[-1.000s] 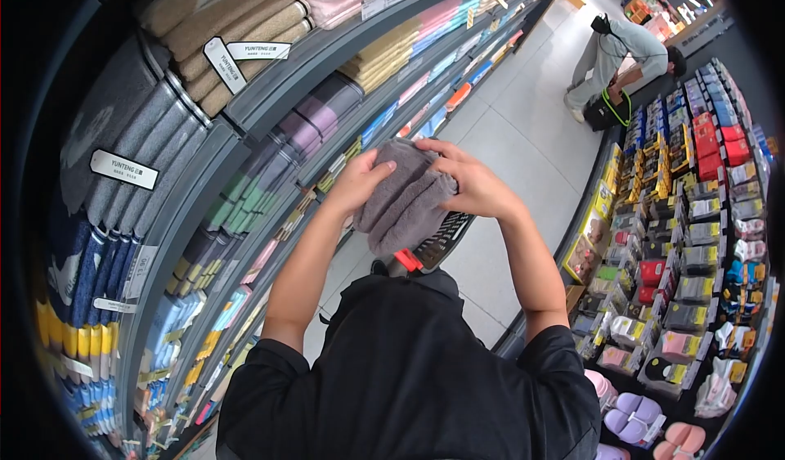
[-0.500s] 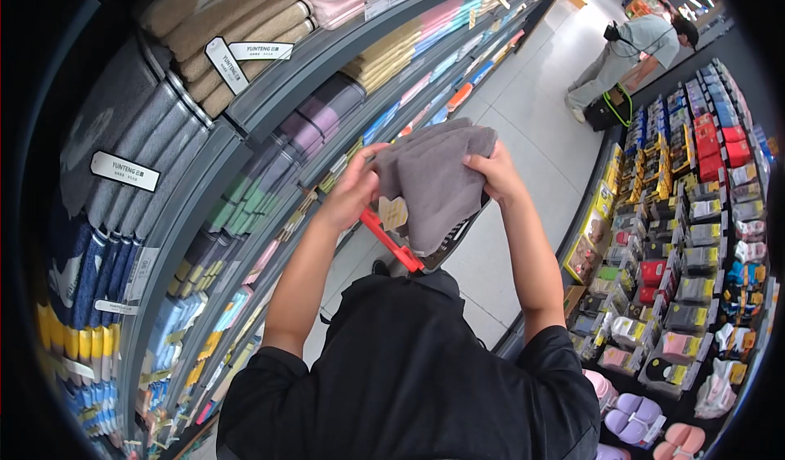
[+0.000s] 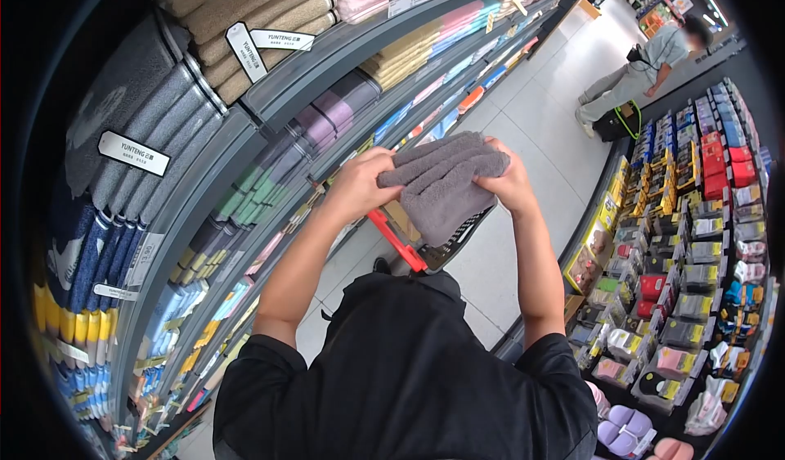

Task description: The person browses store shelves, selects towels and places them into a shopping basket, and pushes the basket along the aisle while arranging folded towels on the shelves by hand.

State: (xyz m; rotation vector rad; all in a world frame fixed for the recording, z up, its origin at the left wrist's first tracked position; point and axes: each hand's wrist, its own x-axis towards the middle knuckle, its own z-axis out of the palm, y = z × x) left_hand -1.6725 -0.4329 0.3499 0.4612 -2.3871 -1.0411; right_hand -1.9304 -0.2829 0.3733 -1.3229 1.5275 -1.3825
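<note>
A grey-brown towel (image 3: 448, 188) with soft folds across its upper part is stretched between my two hands in the head view. My left hand (image 3: 364, 184) grips its left edge, the fingers and thumb closed on the cloth. At its right edge, my right hand (image 3: 505, 184) pinches the towel, with the thumb on top. Below the cloth shows a shopping cart, partly hidden, with a red handle (image 3: 398, 242) and a dark basket rim (image 3: 458, 243).
On the left, curved shelves hold folded towels (image 3: 151, 104) with white tags. A rack of packaged socks (image 3: 683, 239) stands on the right, slippers (image 3: 628, 429) low beside it. Further down the tiled aisle (image 3: 564, 92), another person (image 3: 646, 71) stands near a black basket (image 3: 615, 125).
The towel has been bunched into folds, and its yellowish label is out of sight. Both hands have shifted slightly right. The other person has straightened up somewhat.
</note>
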